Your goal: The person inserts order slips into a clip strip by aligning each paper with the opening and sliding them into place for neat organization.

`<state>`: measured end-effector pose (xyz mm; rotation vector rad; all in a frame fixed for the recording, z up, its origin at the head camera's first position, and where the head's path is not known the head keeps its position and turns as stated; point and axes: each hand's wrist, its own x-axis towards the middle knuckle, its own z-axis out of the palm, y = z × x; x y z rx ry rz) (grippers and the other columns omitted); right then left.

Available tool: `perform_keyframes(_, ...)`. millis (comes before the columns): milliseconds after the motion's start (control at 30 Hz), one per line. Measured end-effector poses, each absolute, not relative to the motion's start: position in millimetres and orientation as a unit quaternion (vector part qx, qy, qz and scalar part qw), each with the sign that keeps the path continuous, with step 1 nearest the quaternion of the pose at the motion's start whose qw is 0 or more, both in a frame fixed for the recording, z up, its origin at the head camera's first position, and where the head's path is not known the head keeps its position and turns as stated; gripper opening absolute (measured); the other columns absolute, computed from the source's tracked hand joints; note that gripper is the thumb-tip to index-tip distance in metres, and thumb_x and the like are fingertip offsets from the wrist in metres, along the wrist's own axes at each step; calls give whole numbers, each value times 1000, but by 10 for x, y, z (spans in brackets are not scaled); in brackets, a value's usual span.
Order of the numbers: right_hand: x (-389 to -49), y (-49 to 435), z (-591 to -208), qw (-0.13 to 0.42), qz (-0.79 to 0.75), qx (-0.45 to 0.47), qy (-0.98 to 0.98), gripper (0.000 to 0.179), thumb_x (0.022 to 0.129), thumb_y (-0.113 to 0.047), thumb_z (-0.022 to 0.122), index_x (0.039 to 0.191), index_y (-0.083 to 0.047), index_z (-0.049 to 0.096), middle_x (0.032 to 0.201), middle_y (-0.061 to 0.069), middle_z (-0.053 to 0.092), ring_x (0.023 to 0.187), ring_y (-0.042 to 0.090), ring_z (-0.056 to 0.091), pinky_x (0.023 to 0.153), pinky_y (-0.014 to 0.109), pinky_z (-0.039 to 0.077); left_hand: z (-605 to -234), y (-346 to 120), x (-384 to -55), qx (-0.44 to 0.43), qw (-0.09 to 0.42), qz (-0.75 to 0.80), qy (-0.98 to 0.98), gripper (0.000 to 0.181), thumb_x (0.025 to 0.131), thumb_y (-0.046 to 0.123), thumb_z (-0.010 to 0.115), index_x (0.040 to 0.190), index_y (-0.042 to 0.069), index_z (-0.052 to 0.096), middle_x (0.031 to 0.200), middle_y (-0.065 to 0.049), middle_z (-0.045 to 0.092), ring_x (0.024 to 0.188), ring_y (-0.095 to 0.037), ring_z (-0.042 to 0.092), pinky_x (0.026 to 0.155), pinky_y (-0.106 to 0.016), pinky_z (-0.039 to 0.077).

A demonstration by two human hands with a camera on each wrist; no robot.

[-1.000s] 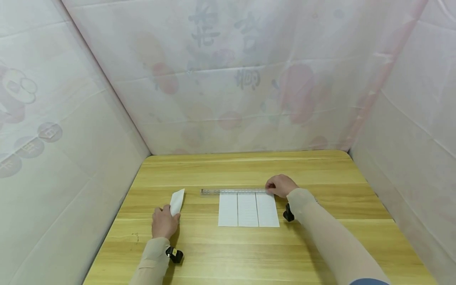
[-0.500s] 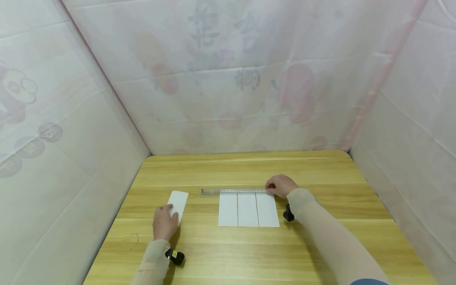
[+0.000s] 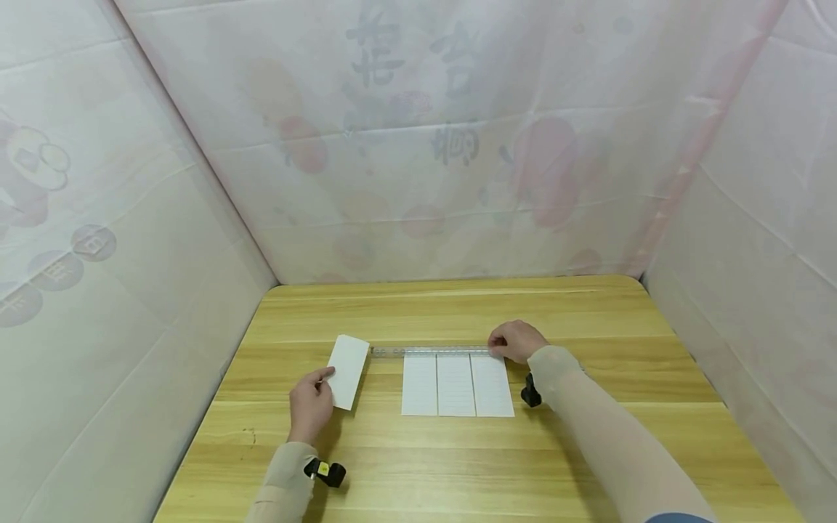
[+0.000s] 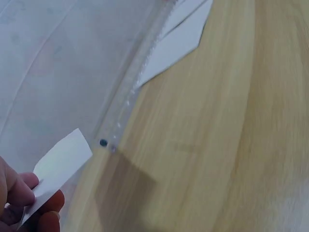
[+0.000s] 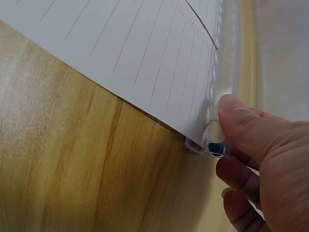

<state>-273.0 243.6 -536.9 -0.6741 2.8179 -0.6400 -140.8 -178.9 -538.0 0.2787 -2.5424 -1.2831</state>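
Note:
My left hand (image 3: 310, 407) pinches a blank-looking white card (image 3: 349, 372) by its left edge, raised above the table near the left end of a clear plastic strip (image 3: 421, 351). In the left wrist view this card (image 4: 63, 162) sits between thumb and fingers, apart from the strip. My right hand (image 3: 518, 341) pinches the strip's right end, its thumb (image 5: 235, 108) on top and fingers below. Three white cards (image 3: 455, 386) stand side by side along the strip, their top edges at it; ruled lines and small boxes show on the nearest card (image 5: 140, 58) in the right wrist view.
A light wooden table (image 3: 418, 465) carries everything. Pale printed cloth walls (image 3: 418, 181) rise behind it and on both sides. Small black wrist cameras (image 3: 327, 472) hang from both forearms.
My left hand has moved the white card rightward toward the strip's left end and turned its broad face upward. My right hand, the strip and the three cards stay put.

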Motion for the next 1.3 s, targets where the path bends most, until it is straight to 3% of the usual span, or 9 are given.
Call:
perform_keyframes(167, -2732, 2432, -5368, 84, -214, -226, 947, 6, 88, -22, 71, 91, -17, 73, 82, -11, 62, 73, 12, 53, 69, 32, 46, -5347, -1687, -1405, 89, 133, -473, -866, 26, 92, -3, 51, 108, 1, 71, 93, -13, 67, 71, -18, 53, 54, -23, 44)
perform_keyframes(400, -2738, 2435, -5389, 81, -214, -226, 947, 4, 88, -21, 71, 91, -18, 73, 82, -11, 62, 73, 12, 53, 70, 32, 46, -5425, -1597, -1433, 68, 122, -481, -865, 20, 91, -2, 57, 102, 1, 73, 95, -10, 70, 83, -18, 57, 65, -23, 46)
perform_keyframes(733, -2716, 2421, -5360, 87, -221, -219, 946, 5, 89, -17, 70, 89, -22, 72, 83, -10, 63, 73, 13, 53, 70, 33, 46, -5512, -1472, -1412, 51, 100, -502, -857, 18, 90, -1, 60, 103, 1, 72, 82, -6, 64, 72, -16, 53, 59, -23, 45)
perform_keyframes(1300, -2710, 2432, -5375, 86, -228, -219, 945, 6, 89, -16, 69, 90, -20, 72, 84, -9, 63, 73, 13, 53, 69, 33, 46, -5631, -1359, -1379, 67, 29, -517, -853, 16, 92, 1, 58, 101, -1, 72, 87, -7, 65, 77, -17, 55, 63, -24, 48)
